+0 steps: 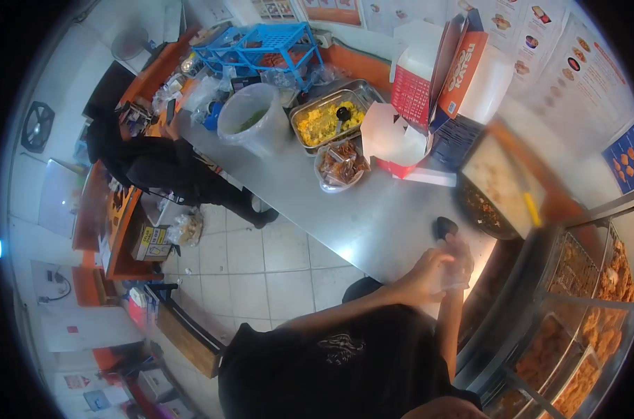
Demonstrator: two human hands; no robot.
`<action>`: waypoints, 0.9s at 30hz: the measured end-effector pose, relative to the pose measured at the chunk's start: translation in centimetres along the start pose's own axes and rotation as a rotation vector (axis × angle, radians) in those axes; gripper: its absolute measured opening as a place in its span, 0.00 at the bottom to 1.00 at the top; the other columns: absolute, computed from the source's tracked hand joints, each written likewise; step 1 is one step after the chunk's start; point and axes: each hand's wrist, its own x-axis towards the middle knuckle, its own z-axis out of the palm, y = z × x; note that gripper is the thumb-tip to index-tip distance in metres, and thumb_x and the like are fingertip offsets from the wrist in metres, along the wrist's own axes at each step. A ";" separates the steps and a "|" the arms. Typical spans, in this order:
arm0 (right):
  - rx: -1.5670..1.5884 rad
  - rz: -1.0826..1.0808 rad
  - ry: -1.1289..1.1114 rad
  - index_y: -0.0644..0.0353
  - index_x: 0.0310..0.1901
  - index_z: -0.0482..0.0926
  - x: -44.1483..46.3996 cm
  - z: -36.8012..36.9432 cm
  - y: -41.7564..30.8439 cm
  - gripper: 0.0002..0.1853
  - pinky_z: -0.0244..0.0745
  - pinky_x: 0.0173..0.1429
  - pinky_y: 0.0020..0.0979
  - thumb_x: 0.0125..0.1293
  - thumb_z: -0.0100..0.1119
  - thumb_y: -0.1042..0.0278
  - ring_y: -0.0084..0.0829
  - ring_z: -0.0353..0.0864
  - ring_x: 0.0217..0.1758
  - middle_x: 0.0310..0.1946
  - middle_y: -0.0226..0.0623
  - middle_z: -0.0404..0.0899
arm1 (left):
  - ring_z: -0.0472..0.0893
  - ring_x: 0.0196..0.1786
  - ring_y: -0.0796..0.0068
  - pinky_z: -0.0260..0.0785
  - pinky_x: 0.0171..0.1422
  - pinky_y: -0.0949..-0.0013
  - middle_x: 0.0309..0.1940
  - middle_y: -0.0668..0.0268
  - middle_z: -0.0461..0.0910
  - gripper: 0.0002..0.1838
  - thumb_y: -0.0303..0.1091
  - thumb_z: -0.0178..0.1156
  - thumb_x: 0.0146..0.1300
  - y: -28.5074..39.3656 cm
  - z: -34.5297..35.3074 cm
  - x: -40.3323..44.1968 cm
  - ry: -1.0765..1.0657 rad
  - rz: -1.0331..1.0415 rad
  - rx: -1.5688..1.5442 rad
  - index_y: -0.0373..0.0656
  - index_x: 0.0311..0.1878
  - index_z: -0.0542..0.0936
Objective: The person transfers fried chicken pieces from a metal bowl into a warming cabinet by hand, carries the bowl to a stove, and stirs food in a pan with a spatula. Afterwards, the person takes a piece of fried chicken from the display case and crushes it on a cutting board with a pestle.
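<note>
My left hand (430, 271) is curled against my right hand at the front of the steel counter (317, 216). Thin clear plastic, which looks like a disposable glove (458, 285), covers part of my right hand (459, 260), and the left fingers appear to pinch it. The right fingers point away from me, stretched out and somewhat blurred. Just beyond their tips is a dark spoon-like utensil (444, 227) on the counter. A dark pan (486, 209) of browned food lies to the right, beside a pale, blurred board-like surface (502, 178).
Across the counter stand a white bucket (250, 140), a tray of yellow food (304, 143), a bagged bowl (341, 167), takeaway boxes (411, 91) and blue racks (275, 38). Fried food fills a display case (589, 307) at right. Another person (170, 167) is at the left.
</note>
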 end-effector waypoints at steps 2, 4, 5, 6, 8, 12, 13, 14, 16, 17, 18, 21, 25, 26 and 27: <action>-0.189 -0.075 -0.074 0.70 0.63 0.71 -1.8 0.8 -0.3 0.30 0.74 0.48 0.32 0.69 0.58 0.53 0.34 0.81 0.49 0.52 0.49 0.80 | 0.64 0.65 0.52 0.59 0.70 0.57 0.60 0.51 0.62 0.40 0.30 0.70 0.50 0.3 -0.7 0.2 -0.007 0.031 0.008 0.38 0.66 0.62; -0.144 -0.077 -0.069 0.70 0.61 0.72 -1.9 1.1 -0.4 0.29 0.74 0.45 0.29 0.68 0.59 0.54 0.33 0.81 0.47 0.51 0.49 0.81 | 0.66 0.62 0.52 0.61 0.68 0.58 0.59 0.51 0.63 0.38 0.27 0.69 0.49 0.2 -0.3 0.3 0.067 0.149 0.119 0.38 0.64 0.64; -0.151 -0.063 -0.091 0.69 0.61 0.73 -1.7 0.9 -0.5 0.28 0.75 0.44 0.29 0.69 0.58 0.53 0.32 0.81 0.47 0.51 0.48 0.81 | 0.66 0.62 0.52 0.61 0.68 0.58 0.59 0.51 0.63 0.38 0.27 0.69 0.49 -0.3 0.2 0.5 0.046 0.148 0.105 0.38 0.64 0.64; -0.151 -0.052 -0.101 0.68 0.60 0.73 -1.5 0.6 -0.7 0.28 0.75 0.44 0.30 0.69 0.58 0.52 0.32 0.81 0.46 0.52 0.47 0.81 | 0.68 0.60 0.51 0.62 0.65 0.56 0.58 0.51 0.66 0.36 0.28 0.70 0.49 -1.1 0.8 0.6 0.095 0.116 0.070 0.37 0.62 0.65; -0.239 -0.010 0.047 0.64 0.60 0.74 -3.1 1.9 -2.3 0.28 0.75 0.43 0.30 0.70 0.56 0.49 0.31 0.81 0.46 0.52 0.43 0.81 | 0.70 0.59 0.50 0.64 0.62 0.54 0.56 0.51 0.68 0.35 0.29 0.70 0.49 -2.2 1.6 1.6 0.075 0.096 0.012 0.37 0.61 0.67; -0.327 -0.025 -0.002 0.54 0.70 0.64 -2.3 -0.2 0.7 0.30 0.75 0.55 0.34 0.73 0.50 0.47 0.27 0.76 0.47 0.60 0.37 0.74 | 0.73 0.53 0.55 0.66 0.57 0.59 0.57 0.52 0.68 0.31 0.29 0.68 0.52 -6.5 2.5 3.8 0.251 0.114 0.302 0.37 0.59 0.68; -0.150 -0.053 -0.063 0.55 0.72 0.60 -2.2 -0.7 2.7 0.31 0.73 0.60 0.35 0.73 0.50 0.50 0.30 0.75 0.53 0.64 0.37 0.70 | 0.71 0.54 0.59 0.66 0.54 0.62 0.56 0.54 0.68 0.31 0.27 0.68 0.51 -7.4 2.5 4.5 0.267 0.056 0.256 0.38 0.59 0.68; 0.029 -0.102 -0.121 0.56 0.75 0.55 -2.3 -1.0 4.0 0.33 0.70 0.64 0.36 0.74 0.49 0.52 0.32 0.74 0.59 0.69 0.38 0.65 | 0.69 0.55 0.63 0.65 0.52 0.65 0.55 0.57 0.68 0.32 0.26 0.67 0.51 -8.0 2.3 5.1 0.269 -0.006 0.217 0.39 0.60 0.67; -0.501 -0.601 -0.185 0.62 0.73 0.55 -3.9 -2.3 2.8 0.31 0.60 0.73 0.43 0.76 0.49 0.58 0.49 0.62 0.73 0.73 0.51 0.55 | 0.67 0.57 0.66 0.65 0.52 0.67 0.56 0.58 0.67 0.30 0.31 0.68 0.54 -8.9 2.6 5.5 0.252 -0.025 0.043 0.41 0.60 0.68; -0.689 -0.732 -0.216 0.62 0.74 0.53 -4.5 -3.0 2.4 0.32 0.54 0.76 0.43 0.75 0.50 0.60 0.52 0.56 0.76 0.74 0.53 0.52 | 0.69 0.54 0.67 0.68 0.49 0.68 0.55 0.59 0.68 0.30 0.33 0.68 0.56 -9.3 3.2 5.3 0.231 -0.111 0.026 0.42 0.60 0.68; -0.891 -0.845 -0.248 0.63 0.74 0.51 -5.1 -3.7 2.2 0.33 0.47 0.79 0.44 0.74 0.50 0.61 0.55 0.51 0.78 0.75 0.56 0.50 | 0.71 0.52 0.68 0.70 0.46 0.69 0.53 0.59 0.70 0.29 0.35 0.68 0.57 -10.3 3.4 5.0 0.214 -0.194 0.019 0.43 0.60 0.68; -0.778 -0.728 -0.323 0.66 0.71 0.60 -12.3 -5.7 -2.4 0.31 0.57 0.75 0.45 0.71 0.56 0.64 0.53 0.60 0.74 0.70 0.57 0.61 | 0.78 0.32 0.74 0.71 0.29 0.77 0.37 0.62 0.77 0.21 0.32 0.65 0.62 -15.1 0.6 5.4 0.448 -0.657 -0.271 0.43 0.56 0.69; -0.591 -0.512 0.063 0.66 0.55 0.78 -20.5 -10.3 -9.3 0.19 0.74 0.59 0.39 0.66 0.62 0.66 0.41 0.82 0.53 0.51 0.46 0.82 | 0.82 0.36 0.66 0.75 0.33 0.74 0.39 0.56 0.77 0.30 0.29 0.66 0.61 -26.7 -8.1 6.9 0.238 -0.926 -0.648 0.47 0.63 0.63; -0.612 -0.744 0.548 0.64 0.52 0.79 -22.2 -11.6 -10.4 0.15 0.75 0.53 0.34 0.67 0.61 0.67 0.34 0.81 0.46 0.48 0.42 0.82 | 0.82 0.36 0.66 0.75 0.33 0.74 0.39 0.56 0.77 0.30 0.29 0.66 0.61 -25.7 -7.8 6.5 0.212 -0.935 -0.634 0.47 0.63 0.63; -0.557 -0.806 0.931 0.62 0.47 0.81 -25.7 -11.7 -14.0 0.09 0.75 0.47 0.33 0.67 0.60 0.71 0.29 0.79 0.41 0.44 0.38 0.81 | 0.81 0.41 0.62 0.76 0.38 0.70 0.42 0.55 0.76 0.33 0.27 0.66 0.60 -23.6 -7.4 6.3 0.323 -0.812 -0.563 0.49 0.65 0.60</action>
